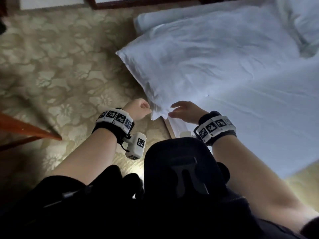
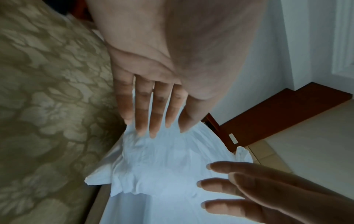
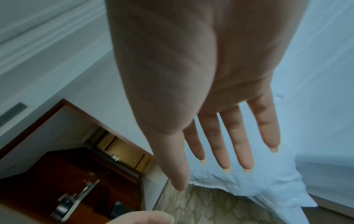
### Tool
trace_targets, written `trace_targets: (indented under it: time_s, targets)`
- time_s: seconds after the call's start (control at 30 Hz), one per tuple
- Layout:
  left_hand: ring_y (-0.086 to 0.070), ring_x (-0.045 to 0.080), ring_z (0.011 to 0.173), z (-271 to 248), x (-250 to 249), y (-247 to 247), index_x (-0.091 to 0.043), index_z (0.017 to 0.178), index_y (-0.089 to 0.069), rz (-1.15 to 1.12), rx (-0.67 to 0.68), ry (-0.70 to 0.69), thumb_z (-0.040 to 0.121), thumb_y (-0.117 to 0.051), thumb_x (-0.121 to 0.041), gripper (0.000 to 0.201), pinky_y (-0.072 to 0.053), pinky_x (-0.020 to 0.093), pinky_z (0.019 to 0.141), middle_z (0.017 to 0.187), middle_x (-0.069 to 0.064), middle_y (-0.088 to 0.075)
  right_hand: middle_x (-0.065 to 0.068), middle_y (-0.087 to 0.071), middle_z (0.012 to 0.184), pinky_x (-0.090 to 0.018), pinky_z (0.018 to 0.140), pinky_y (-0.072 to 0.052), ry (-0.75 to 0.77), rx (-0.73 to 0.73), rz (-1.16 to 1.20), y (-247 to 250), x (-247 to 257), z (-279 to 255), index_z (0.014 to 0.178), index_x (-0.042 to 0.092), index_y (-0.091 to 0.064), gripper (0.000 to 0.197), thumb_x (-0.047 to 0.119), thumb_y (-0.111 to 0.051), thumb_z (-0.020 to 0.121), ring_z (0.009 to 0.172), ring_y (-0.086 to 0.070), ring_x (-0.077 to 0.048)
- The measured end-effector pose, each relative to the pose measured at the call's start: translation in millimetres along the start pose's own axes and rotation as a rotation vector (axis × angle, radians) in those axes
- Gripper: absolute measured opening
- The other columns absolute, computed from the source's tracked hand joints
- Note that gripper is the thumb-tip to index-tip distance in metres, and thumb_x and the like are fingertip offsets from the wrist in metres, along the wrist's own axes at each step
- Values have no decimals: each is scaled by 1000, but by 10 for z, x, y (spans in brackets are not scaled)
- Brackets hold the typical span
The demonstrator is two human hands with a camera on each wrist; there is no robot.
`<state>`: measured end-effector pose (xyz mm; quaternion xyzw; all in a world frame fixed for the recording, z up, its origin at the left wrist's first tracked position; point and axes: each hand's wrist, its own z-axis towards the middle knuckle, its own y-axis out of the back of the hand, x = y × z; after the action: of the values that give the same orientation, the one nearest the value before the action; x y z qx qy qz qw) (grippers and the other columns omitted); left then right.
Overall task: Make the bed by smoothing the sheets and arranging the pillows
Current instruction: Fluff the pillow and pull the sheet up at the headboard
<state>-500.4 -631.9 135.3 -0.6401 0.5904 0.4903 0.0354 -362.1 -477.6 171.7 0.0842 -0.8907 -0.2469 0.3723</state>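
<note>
A white pillow (image 1: 198, 57) lies crumpled at the bed's left edge, one corner hanging over the carpet. Its near corner (image 2: 162, 166) sits between my two hands. My left hand (image 1: 139, 108) hovers at the corner's left side, and the left wrist view shows its fingers (image 2: 153, 121) straight, their tips just above the creased fabric. To the corner's right, my right hand (image 1: 183, 109) is spread flat with its fingers (image 3: 228, 151) straight above the pillow's end (image 3: 249, 186). Neither hand grips anything. The white sheet (image 1: 259, 126) covers the mattress with light wrinkles.
Another white pillow (image 1: 307, 18) lies at the top right of the bed. Floral beige carpet (image 1: 51, 66) covers the floor on the left. A wooden furniture edge (image 1: 25, 130) juts in at the left, and dark wooden trim (image 1: 138, 4) runs along the far wall.
</note>
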Motion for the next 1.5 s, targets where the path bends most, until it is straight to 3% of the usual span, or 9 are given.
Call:
trace_targets:
  time_s: [0.17, 0.33, 0.6, 0.83, 1.07, 1.17, 1.27, 1.4, 1.5]
  targets:
    - [-64, 21, 98, 614, -17, 10, -13, 107, -60, -204, 165, 21, 89, -60, -20, 19, -48, 25, 71, 107, 8, -67, -6, -65, 121, -32, 94, -49, -69, -14, 231, 101, -59, 478, 128, 16, -55, 47, 25, -70, 85, 105, -62, -17]
    - [-63, 17, 98, 1379, 109, -148, -12, 106, -59, -490, 202, 139, 92, -58, -16, 15, -51, 27, 82, 108, 9, -67, -9, -68, 117, -30, 83, -52, -171, -114, 533, 195, -306, 1213, 122, 15, -60, 37, 20, -69, 86, 100, -66, -19]
    - [-61, 21, 101, 2486, 644, -795, -12, 100, -58, -910, 125, 349, 94, -54, -11, 7, -48, 36, 93, 97, 4, -65, -6, -61, 125, -46, 98, -48, -368, -208, 797, 51, -1078, 2143, 130, 14, -51, 49, 25, -69, 85, 116, -58, -24]
    - [-45, 17, 118, 3116, 954, -1231, -27, 146, -27, -955, 155, 453, 67, -70, -65, 98, -47, 37, 90, 136, -3, -42, 1, -51, 132, -49, 95, -47, -543, -347, 973, -262, -1473, 2717, 136, 11, -42, 90, 50, -80, 64, 121, -47, -17]
    - [-63, 20, 97, 3207, 1138, -1388, -14, 130, -53, -974, 271, 446, 64, -79, -53, 80, -51, 34, 77, 118, 4, -65, -5, -48, 135, -46, 88, -55, -623, -527, 1153, -400, -1584, 2852, 140, 16, -29, 96, 34, -86, 65, 115, -55, -20]
    - [-64, 25, 107, 3147, 1185, -1323, -16, 115, -64, -971, 168, 402, 63, -82, -49, 64, -47, 42, 96, 110, 0, -71, -11, -56, 124, -32, 69, -56, -585, -446, 1193, -405, -1535, 2829, 136, 12, -33, 84, 30, -81, 70, 95, -64, -19]
    - [-64, 19, 98, 3136, 1380, -1235, -19, 110, -64, -950, 98, 432, 66, -78, -54, 58, -48, 35, 90, 104, -3, -70, -7, -64, 86, -21, 48, -38, -568, -280, 1062, -531, -1453, 2840, 104, 3, -59, 43, 33, -74, 77, 60, -56, -10]
    - [-34, 8, 46, 3128, 1695, -1157, -18, 67, -45, -984, -31, 499, 82, -68, -47, 40, -31, 19, 50, 49, -9, -35, 3, -57, 79, -21, 62, -48, -555, -292, 1009, -783, -1373, 2873, 88, 12, -57, 13, 24, -62, 91, 67, -55, -7]
    - [-55, 9, 68, 3078, 1740, -1180, -17, 79, -52, -1015, 40, 401, 86, -55, -56, 39, -48, 22, 71, 72, -3, -58, -1, -63, 80, -28, 65, -51, -521, -236, 1096, -880, -1399, 2834, 86, 6, -59, 16, 22, -63, 90, 74, -63, -13]
